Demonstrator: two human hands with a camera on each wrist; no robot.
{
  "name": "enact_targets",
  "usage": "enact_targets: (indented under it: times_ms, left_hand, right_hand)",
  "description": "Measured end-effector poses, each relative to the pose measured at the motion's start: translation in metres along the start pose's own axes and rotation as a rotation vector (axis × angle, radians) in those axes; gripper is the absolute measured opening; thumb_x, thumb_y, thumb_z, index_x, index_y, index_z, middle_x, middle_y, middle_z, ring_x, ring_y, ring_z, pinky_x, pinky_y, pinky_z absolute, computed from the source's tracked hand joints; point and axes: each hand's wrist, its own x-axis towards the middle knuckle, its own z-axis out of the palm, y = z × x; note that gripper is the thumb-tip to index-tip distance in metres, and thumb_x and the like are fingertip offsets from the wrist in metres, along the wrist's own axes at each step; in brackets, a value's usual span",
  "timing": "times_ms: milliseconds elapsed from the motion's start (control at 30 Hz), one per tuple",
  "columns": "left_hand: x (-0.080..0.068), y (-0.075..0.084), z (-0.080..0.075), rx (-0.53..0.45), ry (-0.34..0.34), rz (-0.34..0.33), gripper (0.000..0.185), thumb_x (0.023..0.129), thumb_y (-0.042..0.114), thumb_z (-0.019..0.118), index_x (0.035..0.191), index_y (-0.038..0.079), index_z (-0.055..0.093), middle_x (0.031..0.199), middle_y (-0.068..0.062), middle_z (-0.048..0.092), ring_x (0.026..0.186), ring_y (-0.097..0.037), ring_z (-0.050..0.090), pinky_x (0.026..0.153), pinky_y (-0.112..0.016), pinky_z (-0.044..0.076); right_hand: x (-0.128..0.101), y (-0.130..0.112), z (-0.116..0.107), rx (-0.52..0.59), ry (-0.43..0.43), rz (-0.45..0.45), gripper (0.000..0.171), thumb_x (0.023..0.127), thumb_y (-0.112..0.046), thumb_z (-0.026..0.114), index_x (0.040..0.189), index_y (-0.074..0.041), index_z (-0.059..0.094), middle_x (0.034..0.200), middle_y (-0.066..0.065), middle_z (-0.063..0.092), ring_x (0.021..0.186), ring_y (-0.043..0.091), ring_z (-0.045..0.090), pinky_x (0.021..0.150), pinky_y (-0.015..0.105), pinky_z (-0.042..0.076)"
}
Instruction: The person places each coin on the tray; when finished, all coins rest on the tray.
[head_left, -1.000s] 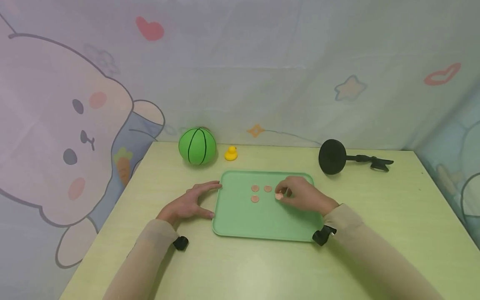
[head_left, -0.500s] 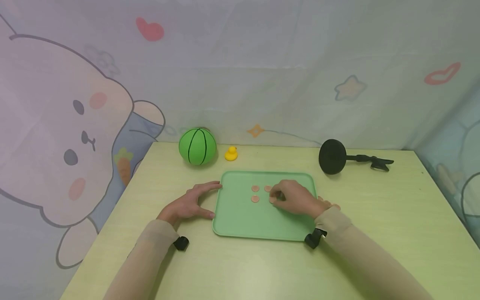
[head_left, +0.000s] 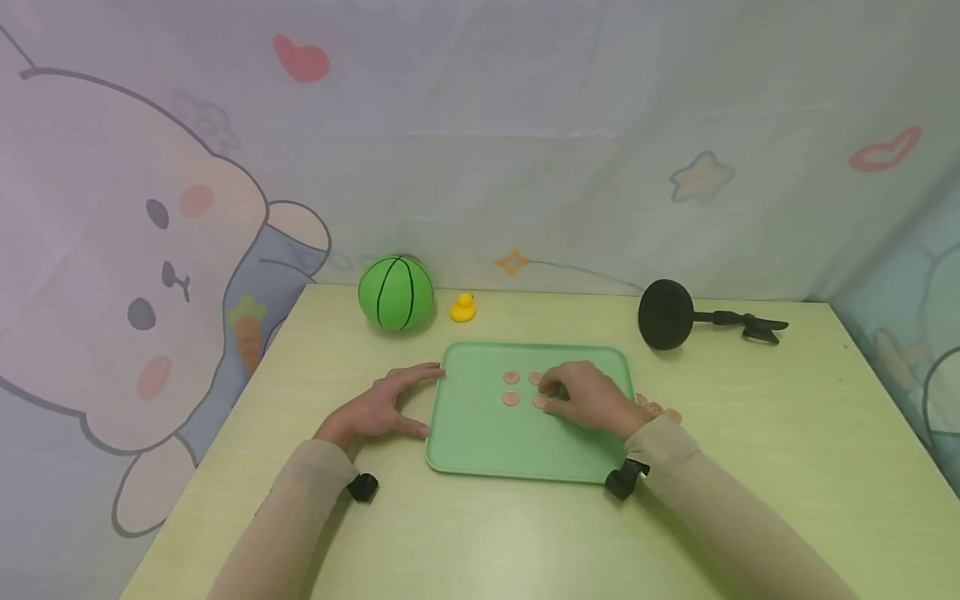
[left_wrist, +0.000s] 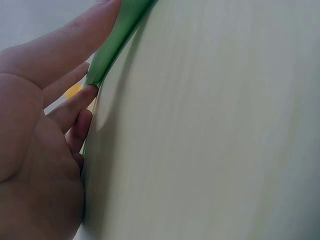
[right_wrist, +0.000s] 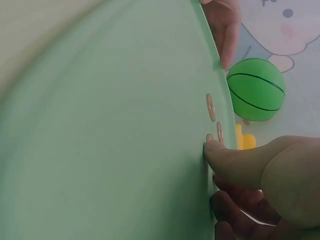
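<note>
Right hand (head_left: 592, 398) over the tray (head_left: 480, 442), fingers curled, thumb and fingertips pressing a coin (head_left: 540, 401) down onto the tray floor; thumb tip on the coin's edge in the right wrist view (right_wrist: 209, 138). Two more coins flat on the tray just left: one (head_left: 511, 377) behind, one (head_left: 511, 398) in front. A fourth (head_left: 534, 377) half hidden behind the right fingers. A few loose coins (head_left: 656, 408) on the table (head_left: 787, 433), just past the tray's right rim, beside the right wrist.

Left hand (head_left: 378, 406) flat on the table against the tray's left edge, fingers straight and spread, gripping nothing; forefinger touching the far left corner, thumb at the rim lower down. In the left wrist view, fingertips (left_wrist: 82, 97) right against the green rim (left_wrist: 112, 45).

Green ball (head_left: 395, 292) and yellow duck (head_left: 462, 307) side by side near the table's back edge, well behind the tray. Black stand (head_left: 667, 315) lying at the back right, arm pointing right.
</note>
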Motion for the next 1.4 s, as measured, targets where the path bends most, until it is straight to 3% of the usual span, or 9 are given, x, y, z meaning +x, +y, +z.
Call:
enact_targets:
  times_ms: [1167, 1400]
  left_hand:
    - [0.0001, 0.0028, -0.0009, -0.020, 0.007, -0.024, 0.095, 0.077, 0.030, 0.095, 0.159, 0.030, 0.047, 0.172, 0.003, 0.028, 0.158, -0.031, 0.017, 0.126, -0.065, 0.010]
    - [0.0000, 0.0016, 0.0011, -0.018, 0.007, -0.023, 0.094, 0.078, 0.030, 0.094, 0.159, 0.030, 0.047, 0.173, 0.003, 0.027, 0.158, -0.030, 0.017, 0.126, -0.065, 0.011]
  right_hand:
    - [0.0063, -0.0061, 0.0021, -0.019, 0.003, 0.052, 0.010, 0.093, -0.022, 0.082, 0.091, -0.014, 0.076, 0.092, -0.003, 0.073, 0.079, 0.011, 0.061, 0.078, 0.035, 0.055]
    - [0.0043, -0.0034, 0.0008, -0.004, 0.007, 0.063, 0.018, 0.093, -0.028, 0.082, 0.099, -0.012, 0.079, 0.096, -0.002, 0.075, 0.083, 0.012, 0.064, 0.080, 0.038, 0.056]
